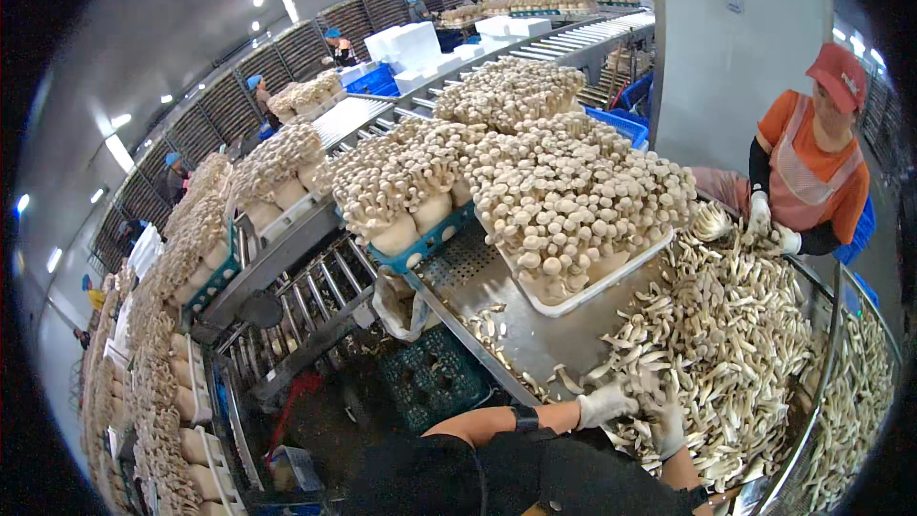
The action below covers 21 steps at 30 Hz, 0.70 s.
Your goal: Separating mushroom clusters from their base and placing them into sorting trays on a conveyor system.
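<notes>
My left hand [607, 404], in a white glove, reaches over the near edge of a metal worktable [559, 339]. Close beside it, my right hand [668, 428] is also gloved, its fingers pointing away from me. Both hands have curled fingers and meet at a few pale mushrooms, partly hidden by the gloves. A broad heap of loose long-stemmed mushrooms [721, 334] spreads around and beyond them. Farther back on the table, a white tray [554, 309] carries dense clusters of brown-capped mushrooms [573, 196].
Across the heap, a co-worker [812, 162] in orange handles mushrooms with gloved hands. Blue crates of mushroom clusters [435, 234] stand beside a roller conveyor [315, 287]. A dark green crate [435, 377] lies below at left. A curved clear panel [826, 392] borders the heap's right side.
</notes>
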{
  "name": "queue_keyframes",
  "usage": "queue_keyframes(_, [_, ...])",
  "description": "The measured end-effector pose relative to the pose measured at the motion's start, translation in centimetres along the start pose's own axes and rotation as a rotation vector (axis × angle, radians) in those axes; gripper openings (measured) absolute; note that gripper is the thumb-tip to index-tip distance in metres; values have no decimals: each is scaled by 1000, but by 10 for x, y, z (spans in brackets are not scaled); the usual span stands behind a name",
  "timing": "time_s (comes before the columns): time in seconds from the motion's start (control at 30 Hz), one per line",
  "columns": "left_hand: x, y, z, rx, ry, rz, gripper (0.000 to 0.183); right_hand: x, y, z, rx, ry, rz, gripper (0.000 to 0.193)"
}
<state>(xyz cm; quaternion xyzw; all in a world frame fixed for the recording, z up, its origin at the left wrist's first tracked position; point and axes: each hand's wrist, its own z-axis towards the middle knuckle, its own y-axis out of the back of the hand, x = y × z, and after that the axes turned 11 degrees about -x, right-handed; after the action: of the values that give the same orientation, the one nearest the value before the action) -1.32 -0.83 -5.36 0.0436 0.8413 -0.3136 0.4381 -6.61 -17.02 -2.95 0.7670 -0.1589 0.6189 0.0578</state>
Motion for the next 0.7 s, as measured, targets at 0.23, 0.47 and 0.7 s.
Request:
queue_keyframes(0.23, [14, 12, 25, 137, -116, 49, 43, -25, 20, 10, 24, -137, 304, 45])
queue_keyframes(0.47, [6, 8, 11, -41, -290, 149, 42, 13, 2, -2, -13, -108, 249, 41])
queue_keyframes(0.7, [9, 29, 21, 289, -818, 682, 23, 27, 0, -4, 133, -166, 299, 51])
